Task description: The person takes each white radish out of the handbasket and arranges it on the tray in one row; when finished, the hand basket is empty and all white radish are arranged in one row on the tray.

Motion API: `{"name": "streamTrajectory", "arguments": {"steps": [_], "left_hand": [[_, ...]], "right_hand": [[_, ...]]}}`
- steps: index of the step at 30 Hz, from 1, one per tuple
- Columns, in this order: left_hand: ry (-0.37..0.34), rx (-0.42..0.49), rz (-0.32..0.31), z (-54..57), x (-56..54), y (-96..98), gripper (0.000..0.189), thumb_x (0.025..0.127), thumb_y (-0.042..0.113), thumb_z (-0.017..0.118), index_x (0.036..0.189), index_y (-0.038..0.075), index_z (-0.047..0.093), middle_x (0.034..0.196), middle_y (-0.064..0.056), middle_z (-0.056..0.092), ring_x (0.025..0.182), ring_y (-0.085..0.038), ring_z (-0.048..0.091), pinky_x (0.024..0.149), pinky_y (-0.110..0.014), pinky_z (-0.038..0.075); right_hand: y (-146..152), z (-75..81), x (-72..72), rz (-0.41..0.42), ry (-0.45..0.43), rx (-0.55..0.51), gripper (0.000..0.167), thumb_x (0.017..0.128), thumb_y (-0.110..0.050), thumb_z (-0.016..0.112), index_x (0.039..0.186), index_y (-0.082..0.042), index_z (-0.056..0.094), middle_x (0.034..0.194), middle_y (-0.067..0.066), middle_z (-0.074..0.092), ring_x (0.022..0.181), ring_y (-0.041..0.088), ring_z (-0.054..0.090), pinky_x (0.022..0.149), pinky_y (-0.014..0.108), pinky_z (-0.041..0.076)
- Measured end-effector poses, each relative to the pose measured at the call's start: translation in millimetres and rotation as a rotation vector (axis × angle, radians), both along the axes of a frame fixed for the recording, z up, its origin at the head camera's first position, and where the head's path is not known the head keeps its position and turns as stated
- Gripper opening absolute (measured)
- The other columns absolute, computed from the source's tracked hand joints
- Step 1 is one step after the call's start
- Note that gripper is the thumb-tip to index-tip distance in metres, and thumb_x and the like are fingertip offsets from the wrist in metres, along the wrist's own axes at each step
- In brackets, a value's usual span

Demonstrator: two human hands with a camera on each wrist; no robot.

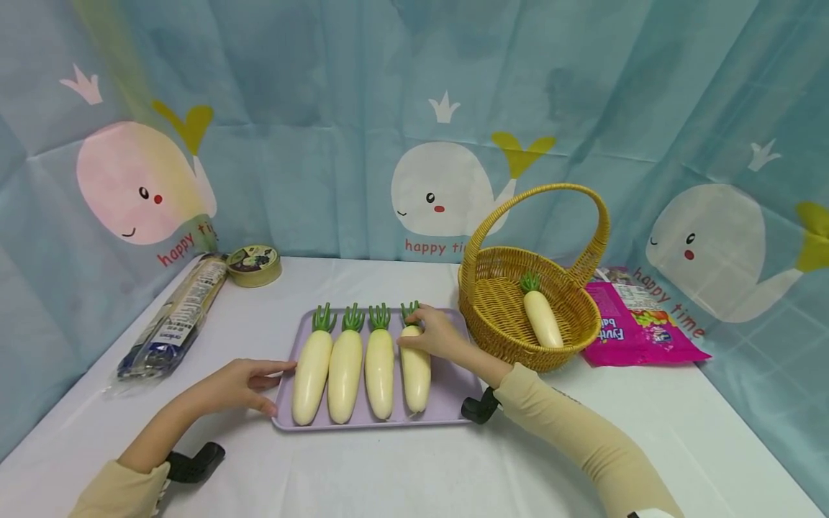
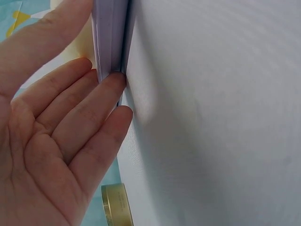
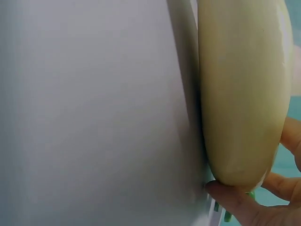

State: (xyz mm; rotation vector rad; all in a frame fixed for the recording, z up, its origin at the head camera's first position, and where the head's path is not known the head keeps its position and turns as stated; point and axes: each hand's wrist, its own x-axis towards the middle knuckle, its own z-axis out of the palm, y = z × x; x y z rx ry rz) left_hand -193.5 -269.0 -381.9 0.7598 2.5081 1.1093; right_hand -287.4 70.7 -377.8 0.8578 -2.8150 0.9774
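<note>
Several white radishes with green tops lie side by side on a lilac tray [image 1: 450, 385]. My right hand [image 1: 443, 334] grips the rightmost white radish [image 1: 417, 381] near its leafy end, thumb and fingers on either side. The right wrist view shows that radish [image 3: 244, 94] large, with fingertips [image 3: 230, 195] at its end. At the tray's left edge is my left hand [image 1: 239, 385], fingers fairly straight and the leftmost radish [image 1: 312, 378] close by. In the left wrist view, its fingertips [image 2: 117, 82] rest against the tray's rim [image 2: 109, 42].
A wicker basket [image 1: 505, 345] with a tall handle stands right of the tray, holding one white radish [image 1: 542, 320]. Beyond it lies a pink snack bag [image 1: 641, 345]. At the back left are a round tin [image 1: 254, 266] and a long plastic-wrapped package [image 1: 178, 313]. A blue curtain [image 1: 311, 144] hangs behind.
</note>
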Motion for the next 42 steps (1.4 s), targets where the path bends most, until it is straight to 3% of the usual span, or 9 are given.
{"name": "streamTrajectory", "arguments": {"steps": [5,15,18,22,26,31,35,42], "left_hand": [[0.012,-0.006,-0.016,1.7,-3.1,1.7,0.077,0.068,0.026,0.075,0.126,-0.012,0.042,0.127,-0.031,0.039,0.107,-0.04,0.048,0.087,-0.04,0.044],[-0.01,0.017,-0.028,3.2,-2.9,0.7,0.077,0.068,0.022,0.076,0.126,-0.014,0.041,0.127,-0.034,0.037,0.106,-0.042,0.048,0.086,-0.04,0.045],[-0.02,0.025,-0.028,3.5,-1.4,-0.8,0.076,0.069,0.022,0.075,0.126,-0.014,0.04,0.127,-0.035,0.036,0.106,-0.043,0.048,0.086,-0.041,0.045],[-0.013,0.019,-0.017,2.9,0.0,-2.2,0.076,0.069,0.023,0.075,0.126,-0.013,0.041,0.127,-0.034,0.037,0.106,-0.042,0.048,0.085,-0.039,0.046],[0.003,0.02,-0.019,1.8,0.2,-2.3,0.076,0.069,0.024,0.075,0.125,-0.014,0.041,0.126,-0.035,0.037,0.105,-0.043,0.048,0.085,-0.039,0.046],[-0.018,0.027,-0.01,1.4,0.0,-2.0,0.077,0.069,0.025,0.075,0.126,-0.014,0.041,0.127,-0.035,0.036,0.106,-0.044,0.047,0.085,-0.04,0.045],[-0.025,0.033,-0.015,0.8,0.2,-0.9,0.077,0.069,0.023,0.075,0.126,-0.014,0.04,0.127,-0.035,0.035,0.105,-0.044,0.047,0.085,-0.039,0.046],[-0.002,0.056,-0.048,0.3,-0.3,0.9,0.075,0.07,0.02,0.074,0.125,-0.016,0.039,0.126,-0.037,0.035,0.104,-0.045,0.047,0.084,-0.039,0.046]], "right_hand": [[1,1.1,0.1,0.017,0.01,0.035,0.043,0.073,-0.024,0.075,0.102,0.005,0.062,0.097,0.01,0.058,0.087,0.023,0.056,0.073,0.027,0.05],[1,2.5,-0.4,0.035,-0.009,0.056,0.038,0.079,-0.027,0.07,0.101,0.002,0.063,0.096,0.009,0.06,0.085,0.022,0.056,0.071,0.028,0.049],[0,6.0,-0.5,0.025,-0.02,0.054,0.034,0.08,-0.026,0.069,0.1,0.001,0.063,0.103,0.013,0.058,0.098,0.028,0.053,0.08,0.035,0.048],[-1,11.0,0.4,-0.016,-0.023,0.09,0.04,0.079,-0.028,0.07,0.105,0.0,0.06,0.124,0.026,0.046,0.116,0.037,0.04,0.092,0.043,0.041],[-1,16.0,2.1,-0.043,-0.04,0.11,0.046,0.079,-0.03,0.069,0.111,0.0,0.057,0.132,0.03,0.034,0.117,0.038,0.039,0.092,0.045,0.041],[4,25.1,5.9,-0.022,-0.115,0.01,0.054,0.081,-0.027,0.068,0.122,0.003,0.048,0.137,0.029,0.025,0.11,0.037,0.047,0.088,0.042,0.045],[15,35.5,10.6,-0.004,-0.194,-0.115,0.061,0.081,-0.024,0.068,0.13,0.0,0.041,0.141,0.023,0.023,0.113,0.038,0.044,0.087,0.038,0.046],[49,63.9,14.3,0.039,-0.148,-0.234,0.055,0.081,-0.02,0.068,0.128,-0.001,0.044,0.136,0.016,0.036,0.114,0.034,0.045,0.087,0.038,0.046]]}}
